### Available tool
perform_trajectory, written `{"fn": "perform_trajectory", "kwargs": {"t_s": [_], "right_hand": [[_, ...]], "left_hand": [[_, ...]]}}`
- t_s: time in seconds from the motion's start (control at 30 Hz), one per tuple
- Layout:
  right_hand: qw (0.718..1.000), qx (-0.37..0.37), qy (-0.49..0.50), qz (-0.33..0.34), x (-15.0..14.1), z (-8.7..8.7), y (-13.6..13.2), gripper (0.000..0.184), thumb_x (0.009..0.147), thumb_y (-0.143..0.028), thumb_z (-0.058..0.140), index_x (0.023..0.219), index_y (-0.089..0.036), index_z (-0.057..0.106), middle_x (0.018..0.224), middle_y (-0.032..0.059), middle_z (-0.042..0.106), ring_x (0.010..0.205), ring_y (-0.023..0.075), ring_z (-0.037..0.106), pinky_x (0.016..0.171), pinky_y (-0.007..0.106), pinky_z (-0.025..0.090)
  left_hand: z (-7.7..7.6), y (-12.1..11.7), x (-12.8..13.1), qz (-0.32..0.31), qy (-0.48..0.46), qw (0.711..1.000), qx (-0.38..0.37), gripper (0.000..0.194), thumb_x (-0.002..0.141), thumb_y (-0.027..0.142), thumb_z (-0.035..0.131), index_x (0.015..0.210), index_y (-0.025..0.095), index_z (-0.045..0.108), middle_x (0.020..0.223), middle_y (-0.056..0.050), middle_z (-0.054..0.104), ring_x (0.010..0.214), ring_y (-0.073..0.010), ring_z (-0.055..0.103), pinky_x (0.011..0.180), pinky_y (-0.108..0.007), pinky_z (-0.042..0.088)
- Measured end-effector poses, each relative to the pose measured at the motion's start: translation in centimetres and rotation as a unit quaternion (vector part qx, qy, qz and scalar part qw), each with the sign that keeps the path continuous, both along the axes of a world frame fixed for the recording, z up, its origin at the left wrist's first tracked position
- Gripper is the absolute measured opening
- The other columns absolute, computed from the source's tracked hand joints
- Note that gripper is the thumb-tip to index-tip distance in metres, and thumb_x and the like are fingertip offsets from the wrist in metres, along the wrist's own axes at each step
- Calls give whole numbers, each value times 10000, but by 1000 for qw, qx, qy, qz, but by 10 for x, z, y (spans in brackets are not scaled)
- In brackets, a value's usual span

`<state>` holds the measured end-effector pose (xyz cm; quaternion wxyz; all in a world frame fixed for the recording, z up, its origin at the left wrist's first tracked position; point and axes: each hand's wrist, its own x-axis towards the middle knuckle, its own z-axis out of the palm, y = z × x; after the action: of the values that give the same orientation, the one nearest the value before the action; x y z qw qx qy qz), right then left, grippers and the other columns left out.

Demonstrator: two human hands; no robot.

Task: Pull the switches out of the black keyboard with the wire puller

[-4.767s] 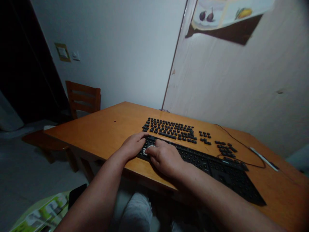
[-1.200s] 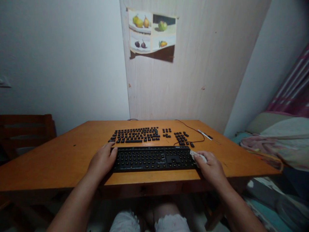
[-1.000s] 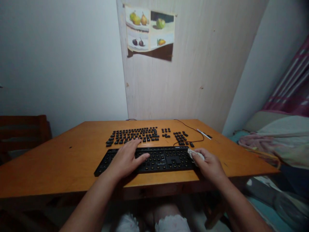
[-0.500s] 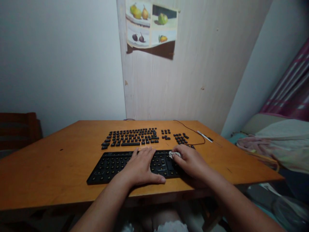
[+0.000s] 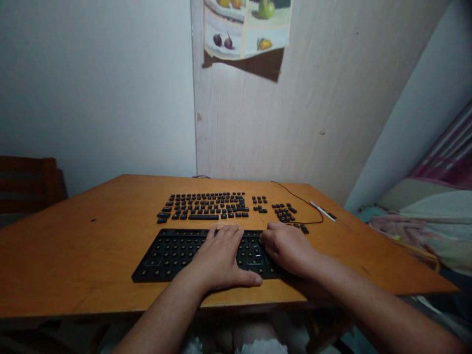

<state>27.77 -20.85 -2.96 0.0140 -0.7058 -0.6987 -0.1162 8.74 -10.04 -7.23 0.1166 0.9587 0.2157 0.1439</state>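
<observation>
A black keyboard base without its keycaps lies near the front of the table, rows of small switch posts showing. My left hand rests flat across its middle, fingers spread, thumb along the front edge. At the base's right part, my right hand is closed around a crumpled white wad, cloth or tissue; only a sliver of it shows by the fingers. Behind the base, loose black keycaps are laid out in keyboard order, with a long space bar in the front row.
The wooden table reaches to the wall. A thin dark cable curves round the number-pad keycaps. Beside it lies a slim white and black tool. A wooden chair stands left, bedding right.
My right hand has turned and shifted slightly on the keyboard base, so the white wad is mostly hidden now. My left hand stays flat. The camera view has tilted down a little.
</observation>
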Motion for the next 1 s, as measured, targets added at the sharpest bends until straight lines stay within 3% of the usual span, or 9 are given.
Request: {"fn": "perform_trajectory", "kwargs": {"t_s": [0.23, 0.43, 0.57, 0.8, 1.0], "right_hand": [[1000, -6, 15, 16, 1, 0, -9, 133, 848, -211, 529, 785, -203, 646, 825, 44, 597, 741, 174, 533, 596, 283, 277], [993, -21, 110, 31, 17, 1, -11, 160, 827, -176, 540, 897, -211, 679, 850, 35, 603, 783, 173, 552, 665, 259, 342], [988, -1, 153, -3, 32, 5, -10, 176, 869, -226, 521, 936, -199, 681, 859, 43, 613, 779, 168, 560, 690, 256, 371], [995, 9, 96, -27, 27, 5, -3, 195, 885, -229, 511, 968, -209, 686, 886, 54, 608, 839, 183, 568, 708, 266, 362], [1000, -7, 15, -18, 9, -5, -7, 136, 858, -198, 521, 802, -199, 645, 830, 51, 585, 770, 183, 533, 639, 281, 318]], "left_hand": [[1, -1, 1, 0, -5, 1000, -10, 1111, 567, 864, 512, 1462, 226, 353, 1538, -132, 312, 1423, -354, 239, 1175, -529, 47], [0, 0, 1, 0, -9, 1000, -12, 1126, 566, 874, 502, 1465, 214, 351, 1538, -141, 307, 1424, -350, 238, 1173, -529, 37], [-1, 1, 0, -3, -18, 1000, -13, 1120, 559, 873, 514, 1460, 226, 358, 1533, -136, 320, 1420, -349, 249, 1175, -522, 29], [-1, 0, 1, -2, -16, 1000, -20, 1122, 559, 877, 507, 1461, 225, 361, 1535, -142, 313, 1421, -351, 246, 1173, -532, 41], [-5, 2, 1, -2, -27, 999, -21, 1113, 555, 868, 525, 1459, 241, 364, 1532, -128, 324, 1421, -353, 242, 1174, -532, 36]]}}
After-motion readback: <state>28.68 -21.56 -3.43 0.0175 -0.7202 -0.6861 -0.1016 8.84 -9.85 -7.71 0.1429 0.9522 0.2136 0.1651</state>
